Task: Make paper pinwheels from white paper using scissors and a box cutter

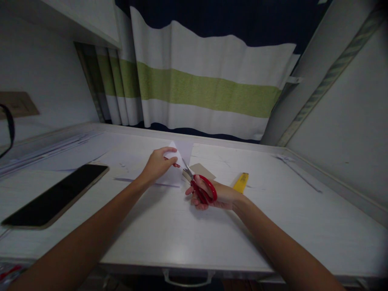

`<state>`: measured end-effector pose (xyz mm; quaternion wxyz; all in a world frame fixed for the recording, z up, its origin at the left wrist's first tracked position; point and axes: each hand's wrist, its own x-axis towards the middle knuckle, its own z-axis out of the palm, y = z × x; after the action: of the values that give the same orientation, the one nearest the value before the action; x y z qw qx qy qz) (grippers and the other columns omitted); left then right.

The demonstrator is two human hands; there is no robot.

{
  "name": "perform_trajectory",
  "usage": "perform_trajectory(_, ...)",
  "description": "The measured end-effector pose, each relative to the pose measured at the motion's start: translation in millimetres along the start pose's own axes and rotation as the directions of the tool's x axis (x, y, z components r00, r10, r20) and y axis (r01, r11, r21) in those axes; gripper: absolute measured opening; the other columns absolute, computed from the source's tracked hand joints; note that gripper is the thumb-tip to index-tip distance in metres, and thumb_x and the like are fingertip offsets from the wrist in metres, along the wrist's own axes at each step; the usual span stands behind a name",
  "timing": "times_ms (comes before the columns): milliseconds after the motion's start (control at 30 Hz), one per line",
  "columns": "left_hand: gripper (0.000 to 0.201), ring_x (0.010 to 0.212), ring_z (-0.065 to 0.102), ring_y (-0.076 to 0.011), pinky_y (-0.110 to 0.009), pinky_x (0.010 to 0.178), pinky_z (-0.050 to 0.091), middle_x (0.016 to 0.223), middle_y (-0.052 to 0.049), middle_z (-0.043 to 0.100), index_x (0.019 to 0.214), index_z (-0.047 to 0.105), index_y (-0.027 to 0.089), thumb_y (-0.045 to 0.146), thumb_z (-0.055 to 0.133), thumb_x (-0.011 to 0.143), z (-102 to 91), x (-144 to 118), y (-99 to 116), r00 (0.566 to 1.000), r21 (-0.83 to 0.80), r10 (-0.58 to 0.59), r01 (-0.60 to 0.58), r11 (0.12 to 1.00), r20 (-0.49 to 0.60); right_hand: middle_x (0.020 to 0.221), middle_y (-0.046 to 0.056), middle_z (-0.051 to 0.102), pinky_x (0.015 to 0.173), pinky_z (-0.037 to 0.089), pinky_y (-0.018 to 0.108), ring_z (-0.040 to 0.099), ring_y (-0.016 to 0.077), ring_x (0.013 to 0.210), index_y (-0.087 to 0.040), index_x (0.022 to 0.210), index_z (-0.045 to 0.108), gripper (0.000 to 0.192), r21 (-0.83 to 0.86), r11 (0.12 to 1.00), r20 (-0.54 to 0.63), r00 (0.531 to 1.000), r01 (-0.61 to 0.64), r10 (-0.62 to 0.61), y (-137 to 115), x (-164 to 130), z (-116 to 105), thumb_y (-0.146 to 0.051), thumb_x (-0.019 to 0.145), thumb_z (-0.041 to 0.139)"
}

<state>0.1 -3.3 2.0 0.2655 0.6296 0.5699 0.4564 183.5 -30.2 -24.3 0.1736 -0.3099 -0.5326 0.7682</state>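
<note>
Over the white tabletop (pixel 169 238), scissors (pixel 192 176) point forward-left; the right hand (pixel 220 194) grips their handles (pixel 214 189), the left hand (pixel 157 163) pinches paper (pixel 172 177).

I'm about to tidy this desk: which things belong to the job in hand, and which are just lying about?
In use:
red-handled scissors, in the right hand
white paper, in the left hand
slim reddish item, also there, unclear what

Apparently lying about:
black-screened device
yellow object
brownish card

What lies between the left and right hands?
In the head view, the open blades of the red-handled scissors, with part of the white paper, lie between the left hand and the right hand.
</note>
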Motion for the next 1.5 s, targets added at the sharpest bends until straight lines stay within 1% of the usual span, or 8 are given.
perform_trajectory(167,0.037,0.061,0.063,-0.0169,-0.024,0.064,0.046,0.055,-0.003,0.062,0.100,0.055,0.011,0.021,0.054,0.064,-0.1,1,-2,1.000,-0.001,-0.002,0.002,1.000,0.006,0.056,0.003,0.051,0.040,0.029,0.020,0.046,0.0069,0.044,-0.005,0.093,0.051,0.053,0.016,0.999,0.004,0.999,0.039,-0.039,2,2,0,-0.053,0.079,0.035)
perform_trajectory(333,0.038,0.062,0.063,-0.0178,-0.026,0.066,0.046,0.056,-0.003,0.062,0.100,0.055,0.011,0.021,0.055,0.064,-0.5,0,0,1.000,-0.013,-0.005,0.005,1.000,0.013,0.054,0.002,0.050,0.039,0.029,0.020,0.044,0.0057,0.042,-0.006,0.095,0.051,0.053,0.010,1.000,0.001,1.000,0.023,-0.023,0,1,2,-0.054,0.079,0.033)
perform_trajectory(467,0.038,0.062,0.063,-0.0180,-0.026,0.066,0.046,0.055,-0.003,0.062,0.100,0.055,0.011,0.021,0.055,0.064,-0.8,-1,1,1.000,-0.006,-0.014,0.014,1.000,0.009,0.053,0.002,0.050,0.037,0.029,0.018,0.045,0.0061,0.041,-0.007,0.094,0.051,0.055,-0.021,1.000,-0.036,0.999,0.011,-0.012,-1,1,4,-0.056,0.078,0.033)
perform_trajectory(600,0.038,0.062,0.063,-0.0178,-0.026,0.067,0.046,0.057,-0.004,0.063,0.100,0.055,0.011,0.022,0.054,0.064,-0.3,1,-1,1.000,0.006,-0.010,0.010,1.000,0.006,0.052,0.002,0.051,0.034,0.028,0.017,0.045,0.0059,0.039,-0.007,0.090,0.051,0.051,-0.015,0.999,-0.034,0.999,0.035,-0.035,1,3,2,-0.054,0.079,0.033)
perform_trajectory(933,0.040,0.060,0.062,-0.0162,-0.025,0.065,0.046,0.056,-0.002,0.063,0.101,0.055,0.011,0.023,0.055,0.063,1.1,1,0,1.000,0.013,-0.027,0.027,1.000,-0.013,0.045,0.001,0.051,0.033,0.030,0.018,0.043,0.0059,0.034,-0.012,0.069,0.047,0.043,0.001,0.999,-0.101,0.994,0.038,-0.038,5,7,2,-0.052,0.079,0.035)
perform_trajectory(1100,0.039,0.060,0.062,-0.0167,-0.025,0.064,0.046,0.056,-0.003,0.063,0.101,0.055,0.011,0.023,0.054,0.063,0.3,1,-1,1.000,0.018,-0.005,0.005,1.000,-0.004,0.046,0.000,0.051,0.030,0.027,0.017,0.043,0.0064,0.032,-0.011,0.073,0.050,0.045,0.000,0.998,-0.078,0.995,0.068,-0.068,7,9,3,-0.055,0.077,0.037)
perform_trajectory(1233,0.038,0.060,0.062,-0.0172,-0.025,0.064,0.046,0.056,-0.003,0.063,0.100,0.056,0.012,0.023,0.054,0.063,0.0,2,-3,1.000,0.011,-0.002,0.002,1.000,-0.015,0.045,-0.001,0.050,0.030,0.025,0.017,0.042,0.0059,0.032,-0.013,0.070,0.048,0.044,0.023,0.997,-0.062,0.996,0.073,-0.071,9,10,1,-0.055,0.076,0.038)
perform_trajectory(1500,0.039,0.060,0.062,-0.0168,-0.025,0.065,0.046,0.056,-0.003,0.063,0.101,0.055,0.011,0.024,0.053,0.064,-0.2,3,-5,1.000,0.018,-0.006,0.006,1.000,-0.004,0.044,-0.002,0.049,0.028,0.022,0.016,0.041,0.0061,0.030,-0.014,0.068,0.044,0.039,0.022,0.995,-0.084,0.992,0.099,-0.097,13,13,-2,-0.053,0.075,0.041)
